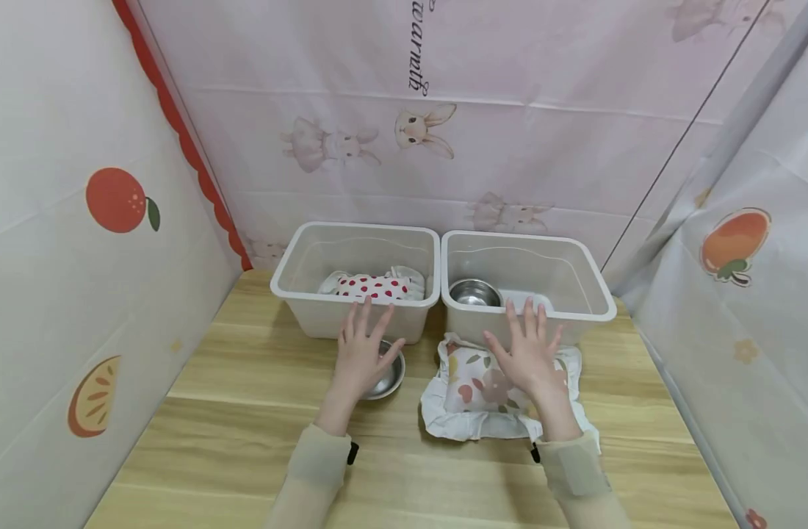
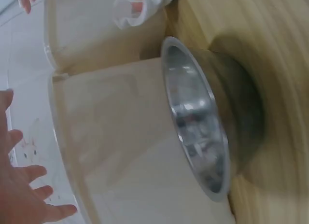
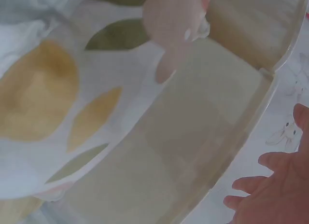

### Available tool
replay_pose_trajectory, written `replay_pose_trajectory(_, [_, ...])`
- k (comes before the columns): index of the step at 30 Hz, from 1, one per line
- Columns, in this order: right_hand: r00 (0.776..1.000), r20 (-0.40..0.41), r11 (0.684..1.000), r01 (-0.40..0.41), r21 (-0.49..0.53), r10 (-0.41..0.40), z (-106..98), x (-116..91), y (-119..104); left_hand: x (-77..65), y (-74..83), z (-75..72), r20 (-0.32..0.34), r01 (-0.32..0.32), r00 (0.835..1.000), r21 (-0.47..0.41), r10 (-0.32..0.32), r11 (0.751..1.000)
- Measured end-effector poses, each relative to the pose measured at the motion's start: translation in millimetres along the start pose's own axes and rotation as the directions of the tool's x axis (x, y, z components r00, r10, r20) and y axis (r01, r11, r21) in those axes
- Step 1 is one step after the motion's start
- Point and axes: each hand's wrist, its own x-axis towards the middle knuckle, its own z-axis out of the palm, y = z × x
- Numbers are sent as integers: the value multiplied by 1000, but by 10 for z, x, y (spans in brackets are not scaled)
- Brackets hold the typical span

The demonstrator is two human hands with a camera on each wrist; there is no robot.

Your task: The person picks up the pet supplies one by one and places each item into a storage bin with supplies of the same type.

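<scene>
My left hand (image 1: 363, 356), fingers spread, hovers above a metal bowl (image 1: 388, 378) and partly hides it in the head view. In the left wrist view that shiny bowl (image 2: 195, 118) stands on the table before a tub's wall. My right hand (image 1: 528, 360), also with spread fingers, is over a ruffled white pillow (image 1: 466, 382) with a leaf and flower print. The right wrist view shows the pillow (image 3: 111, 69) close up, beside the tub wall. Neither hand holds anything.
Two whitish plastic tubs stand side by side at the back. The left tub (image 1: 298, 297) contains a small pillow (image 1: 375, 286) with red spots. Inside the right tub (image 1: 602, 312) are another metal bowl (image 1: 475, 292) and something white. Printed cloth walls surround the wooden table (image 1: 219, 411).
</scene>
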Motion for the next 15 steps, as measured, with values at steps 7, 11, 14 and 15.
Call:
replay_pose_trajectory(7, [997, -80, 999, -5, 41, 8, -66, -5, 218, -80, -117, 39, -180, -98, 980, -71, 84, 993])
replay_pose_trajectory(11, [993, -117, 999, -11, 47, 16, -102, -7, 320, -159, -167, 72, -242, -135, 965, -120, 103, 983])
replay_pose_trajectory(14, [990, -139, 998, -29, 53, 36, -129, -4, 395, -218, -212, 94, -247, -115, 966, -140, 78, 983])
replay_pose_trajectory(15, [988, -148, 998, -35, 56, 43, -142, -4, 419, -234, -224, 95, -235, -95, 970, -142, 60, 985])
